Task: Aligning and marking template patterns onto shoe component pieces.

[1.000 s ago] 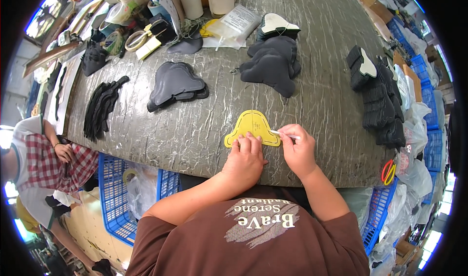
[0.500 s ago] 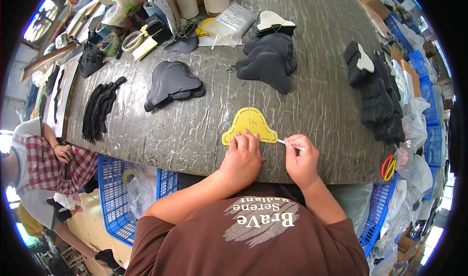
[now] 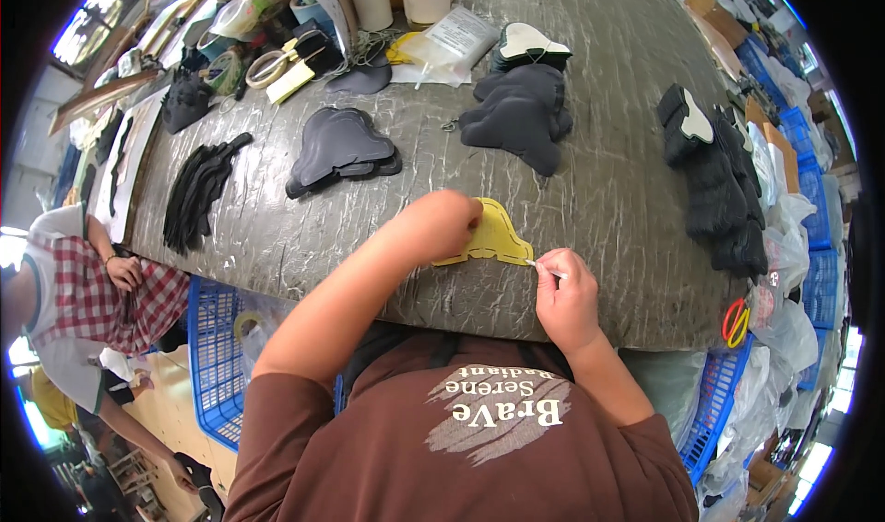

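Yellow cut piece (image 3: 496, 238) lies flat near the front edge of your worktable (image 3: 608, 199), a grey top with a wrinkled, shiny covering. Your left hand (image 3: 442, 225) presses down on its left part, fingers curled together on top of it. Your right hand (image 3: 564, 292) sits just beside its right corner, thumb and fingers pinched on a thin white strip (image 3: 546, 268) whose tip touches the piece's lower right edge.

The piece is bell-shaped: its rounded top points away from you toward the middle of the table, and its wider, flared base faces you. Its long axis runs roughly left to right along that base, tilted slightly down to the right.

Farther out on the table you have stacks of dark cut pieces (image 3: 521, 117), another dark stack (image 3: 339, 146) to the left, and a row of black pieces (image 3: 719, 190) along the right side. Scissors, tape rolls and containers crowd the far edge. Blue crates (image 3: 214, 356) stand on the floor at your left, and red-handled scissors (image 3: 736, 321) hang at the table's right edge. Another person in a checked shirt (image 3: 83, 301) sits low at your left.
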